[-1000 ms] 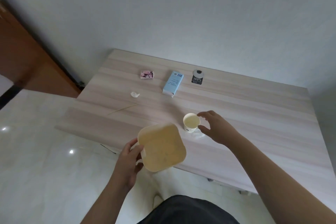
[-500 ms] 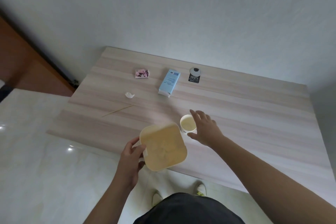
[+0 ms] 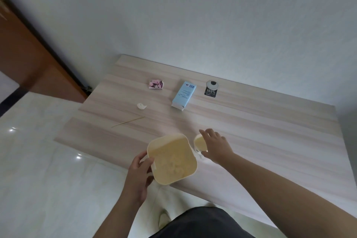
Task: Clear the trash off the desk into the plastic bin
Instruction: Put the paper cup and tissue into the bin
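Between both hands (image 3: 217,146), seemingly gripped, the cup (image 3: 200,141).

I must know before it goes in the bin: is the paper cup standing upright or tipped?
Upright. The paper cup stands on the desk, round mouth up; the right hand grips its side.

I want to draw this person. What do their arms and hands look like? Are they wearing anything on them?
Both arms are bare, with no sleeves in view. The left hand and right hand wear no gloves, and no rings, watch or bracelets show. Each forearm comes up from the bottom of the picture. Dark clothing shows low down at the person's body.
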